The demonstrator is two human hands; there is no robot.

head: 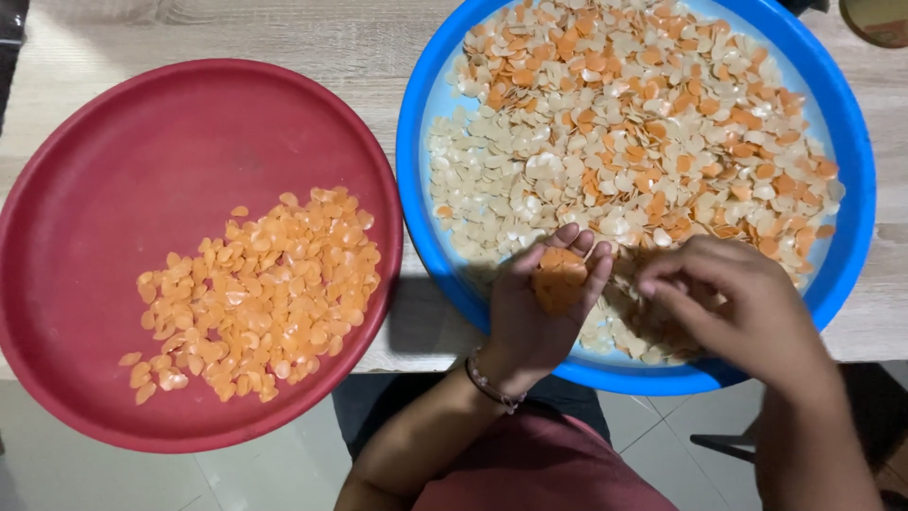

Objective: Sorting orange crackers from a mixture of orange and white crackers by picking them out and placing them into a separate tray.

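Note:
A big blue tray [416, 142] holds a mixed heap of cream and orange flat chips [624, 123]. To its left a red tray [113, 189] carries a pile of orange chips only [255, 293]. My left hand [534, 308] is cupped palm up over the blue tray's near edge, holding a small stack of orange chips [560, 279]. My right hand [733, 303] reaches down into the heap at the tray's near side, fingertips pinched among the chips just right of the left hand. What the right fingers grip is hidden.
Both trays rest on a light wooden table [322, 38], overhanging its near edge. A round dark object [878, 19] shows at the top right corner. Tiled floor [57, 473] and my red-clad lap [539, 473] lie below.

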